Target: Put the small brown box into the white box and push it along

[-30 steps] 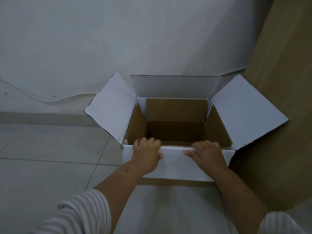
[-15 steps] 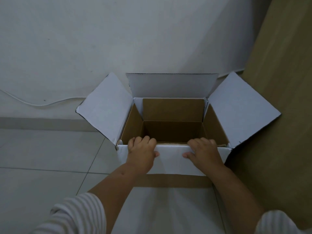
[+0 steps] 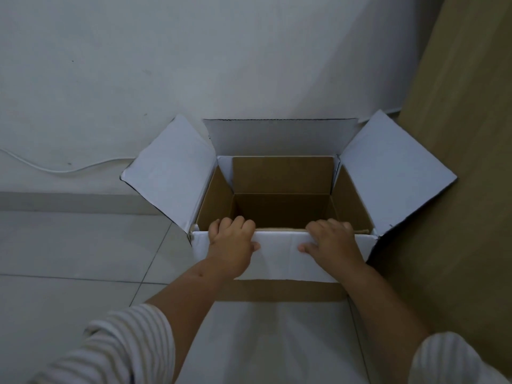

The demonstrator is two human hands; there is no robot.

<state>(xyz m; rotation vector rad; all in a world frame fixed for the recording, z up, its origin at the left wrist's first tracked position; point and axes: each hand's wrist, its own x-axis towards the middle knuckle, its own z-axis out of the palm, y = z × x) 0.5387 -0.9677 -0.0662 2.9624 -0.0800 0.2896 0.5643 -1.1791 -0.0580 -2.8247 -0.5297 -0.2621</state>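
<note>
White box (image 3: 279,261) sits open on the tiled floor (image 3: 69,245), flaps spread. Left hand (image 3: 231,246) and right hand (image 3: 332,243) both grasp its near flap, fingers curled over the edge.

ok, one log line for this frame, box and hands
white box: open, flaps out | left hand: gripping near rim | right hand: gripping near rim | brown box: not visible

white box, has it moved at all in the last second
Yes. The white box has slid forward toward the wall: its near rim now sits farther past the floor tile seam.
</note>
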